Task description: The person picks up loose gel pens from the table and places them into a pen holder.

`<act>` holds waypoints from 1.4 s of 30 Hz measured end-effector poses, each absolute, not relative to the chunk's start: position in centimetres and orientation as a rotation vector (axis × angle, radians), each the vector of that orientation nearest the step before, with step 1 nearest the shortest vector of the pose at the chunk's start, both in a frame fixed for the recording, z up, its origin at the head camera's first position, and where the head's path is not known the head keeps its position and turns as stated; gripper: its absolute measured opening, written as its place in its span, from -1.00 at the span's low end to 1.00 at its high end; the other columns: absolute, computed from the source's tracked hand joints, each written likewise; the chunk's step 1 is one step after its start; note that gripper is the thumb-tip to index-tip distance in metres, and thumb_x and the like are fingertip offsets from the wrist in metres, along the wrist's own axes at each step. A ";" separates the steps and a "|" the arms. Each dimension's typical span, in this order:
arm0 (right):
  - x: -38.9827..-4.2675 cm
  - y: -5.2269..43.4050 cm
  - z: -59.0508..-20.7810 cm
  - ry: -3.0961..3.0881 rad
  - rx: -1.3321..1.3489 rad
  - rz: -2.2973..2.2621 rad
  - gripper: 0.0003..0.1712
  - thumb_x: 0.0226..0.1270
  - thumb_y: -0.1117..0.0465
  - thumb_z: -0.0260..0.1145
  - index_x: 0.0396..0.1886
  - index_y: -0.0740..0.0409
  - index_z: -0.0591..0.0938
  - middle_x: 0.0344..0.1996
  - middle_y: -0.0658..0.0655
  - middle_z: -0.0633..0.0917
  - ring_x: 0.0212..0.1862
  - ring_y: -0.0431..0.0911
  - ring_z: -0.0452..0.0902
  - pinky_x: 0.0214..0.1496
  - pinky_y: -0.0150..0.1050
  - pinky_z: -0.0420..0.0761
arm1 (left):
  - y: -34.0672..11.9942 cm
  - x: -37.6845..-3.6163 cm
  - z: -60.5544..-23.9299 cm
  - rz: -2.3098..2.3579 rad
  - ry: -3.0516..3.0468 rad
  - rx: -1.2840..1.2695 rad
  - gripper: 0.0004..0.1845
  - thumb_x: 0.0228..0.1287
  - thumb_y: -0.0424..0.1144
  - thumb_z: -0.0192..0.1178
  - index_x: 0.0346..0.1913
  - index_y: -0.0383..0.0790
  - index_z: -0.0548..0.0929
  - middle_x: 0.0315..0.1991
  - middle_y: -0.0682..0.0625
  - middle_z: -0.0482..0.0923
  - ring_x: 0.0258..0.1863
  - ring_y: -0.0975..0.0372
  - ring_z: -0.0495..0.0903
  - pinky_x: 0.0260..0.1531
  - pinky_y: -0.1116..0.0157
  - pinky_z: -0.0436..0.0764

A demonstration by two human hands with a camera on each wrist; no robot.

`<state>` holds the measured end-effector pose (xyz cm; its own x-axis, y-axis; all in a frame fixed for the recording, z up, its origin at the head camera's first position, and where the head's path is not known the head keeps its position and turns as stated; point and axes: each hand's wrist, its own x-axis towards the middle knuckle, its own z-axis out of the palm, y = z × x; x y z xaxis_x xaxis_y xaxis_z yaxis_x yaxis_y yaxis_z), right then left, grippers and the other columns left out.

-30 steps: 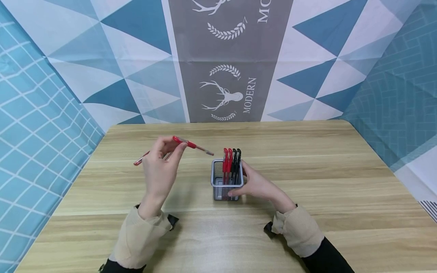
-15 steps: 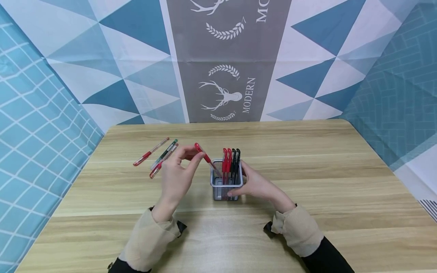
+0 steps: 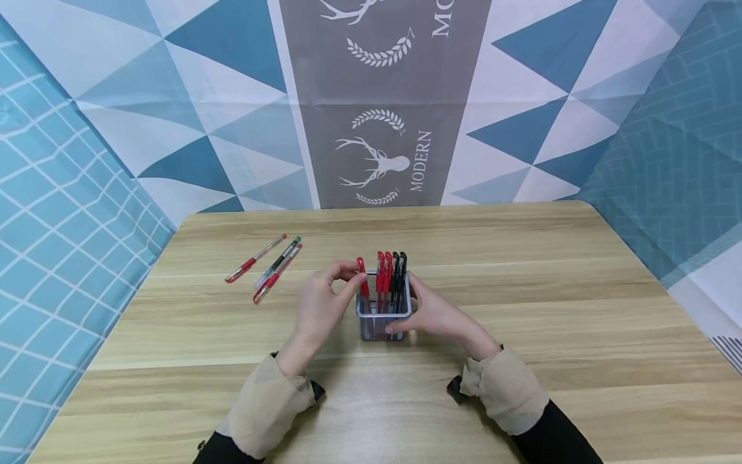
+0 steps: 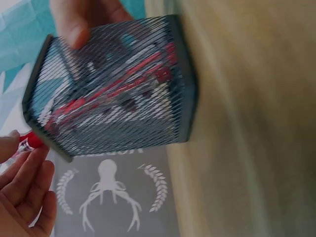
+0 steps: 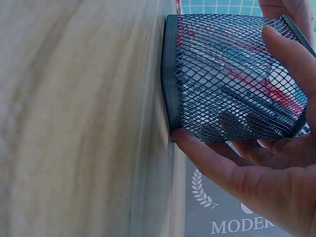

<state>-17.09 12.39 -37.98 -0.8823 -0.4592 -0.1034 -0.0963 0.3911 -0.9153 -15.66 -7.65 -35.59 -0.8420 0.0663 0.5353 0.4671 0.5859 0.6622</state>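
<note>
Wood-grain tabletop (image 3: 371, 412), pale blue gridded sheet (image 3: 69, 219) at left, blue-and-white triangle backdrop (image 3: 516, 90) behind, its grey panel (image 3: 377, 90) printed with white deer and wreaths.

Left to right on the table: a clear-barrelled pen with red grip (image 3: 249, 263) lies slanted, near it a clear pen with a green end (image 3: 278, 263), then a second clear-barrelled pen with red grip (image 3: 269, 285) just beside the green one. All flat, well apart from the holder.

Next, left hand (image 3: 323, 299), in a beige cuff (image 3: 266, 405) over a black sleeve. Thumb and index closed in a pinch on the upper part of a slim red capped pen (image 3: 365, 288), other fingers loosely bent. That pen stands near upright at the left side of the square grey metal-mesh pen holder (image 3: 373, 327), lower part inside; can't tell if its tip touches the bottom, mesh blurs it.

In the holder, right of that pen: two red capped pens (image 3: 380, 277), then two black capped pens (image 3: 395, 277), upright side by side.

Right hand (image 3: 437, 316) grips the holder from its right: thumb on near wall, fingers curved round far side, one reaching the base edge. Holder sits upright on the table.
</note>
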 end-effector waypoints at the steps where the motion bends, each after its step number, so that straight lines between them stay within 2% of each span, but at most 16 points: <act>1: -17.1 12.4 -38.0 2.314 -0.486 -1.490 0.07 -0.28 0.21 0.57 0.29 -0.15 0.20 0.14 0.03 0.44 0.25 -0.01 0.25 0.32 0.04 0.14 | -7.5 -15.7 -35.7 -1.163 -2.374 -0.432 -0.83 0.09 -0.20 0.27 -0.29 -0.22 0.64 -0.43 -0.01 0.67 -0.43 0.24 0.62 -0.30 0.23 0.58; 7: -17.2 12.4 -38.0 2.305 -0.532 -1.492 0.06 -0.25 0.20 0.56 0.30 -0.10 0.19 0.13 0.07 0.46 0.22 0.01 0.28 0.29 0.04 0.19 | -7.2 -15.7 -36.1 -1.135 -2.416 -0.414 -0.78 0.06 -0.21 0.30 -0.23 -0.24 0.64 -0.41 -0.03 0.68 -0.38 0.18 0.63 -0.17 0.19 0.56; 12: -17.3 12.6 -38.1 2.298 -0.537 -1.502 0.05 -0.23 0.20 0.55 0.30 -0.11 0.18 0.12 0.08 0.45 0.19 0.00 0.30 0.28 0.02 0.21 | -6.8 -15.9 -36.3 -1.079 -2.409 -0.450 -0.70 0.00 -0.24 0.34 -0.16 -0.25 0.62 -0.38 -0.03 0.68 -0.30 0.14 0.60 -0.07 0.15 0.47; 20: -17.4 12.6 -38.4 2.305 -0.545 -1.500 0.08 -0.24 0.21 0.55 0.32 -0.12 0.17 0.14 0.06 0.44 0.20 -0.02 0.29 0.30 -0.01 0.20 | -6.0 -16.6 -36.5 -1.114 -2.465 -0.428 -0.72 0.03 -0.25 0.32 -0.15 -0.23 0.63 -0.41 0.02 0.68 -0.47 0.25 0.46 -0.40 0.34 0.38; 26: -17.5 12.6 -38.3 2.274 -0.549 -1.510 0.09 -0.24 0.23 0.55 0.32 -0.15 0.15 0.08 0.03 0.49 0.14 -0.05 0.37 0.30 0.00 0.19 | -5.9 -16.7 -36.5 -1.121 -2.463 -0.414 -0.73 0.03 -0.27 0.31 -0.16 -0.25 0.63 -0.43 0.00 0.65 -0.52 0.26 0.46 -0.42 0.37 0.40; 31: -17.5 12.6 -38.2 2.269 -0.533 -1.502 0.10 -0.24 0.22 0.55 0.32 -0.18 0.14 0.06 0.02 0.51 0.12 -0.07 0.39 0.30 -0.01 0.19 | -6.0 -16.8 -36.5 -1.124 -2.459 -0.384 -0.72 0.02 -0.28 0.32 -0.16 -0.28 0.64 -0.40 -0.03 0.48 -0.48 0.26 0.48 -0.48 0.41 0.46; 36: -17.5 12.5 -38.2 2.271 -0.524 -1.496 0.11 -0.25 0.22 0.55 0.33 -0.20 0.13 0.10 0.02 0.48 0.17 -0.06 0.34 0.32 0.00 0.15 | -6.1 -16.9 -36.6 -1.128 -2.496 -0.376 -0.71 0.03 -0.26 0.31 -0.14 -0.26 0.64 -0.38 -0.01 0.42 -0.45 0.27 0.47 -0.47 0.42 0.47; 42: -17.5 12.5 -38.3 2.279 -0.528 -1.490 0.11 -0.25 0.21 0.55 0.33 -0.18 0.14 0.12 0.03 0.46 0.20 -0.04 0.30 0.32 0.01 0.15 | -6.4 -17.0 -36.4 -1.154 -2.546 -0.378 -0.70 0.04 -0.24 0.31 -0.13 -0.25 0.65 -0.43 -0.02 0.41 -0.50 0.27 0.38 -0.52 0.42 0.38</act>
<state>-17.55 12.52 -38.32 -0.8629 -0.4957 -0.0981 -0.1090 0.3722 -0.9217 -17.02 -6.38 -36.37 -0.9140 0.1071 0.3912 0.3648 0.6389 0.6773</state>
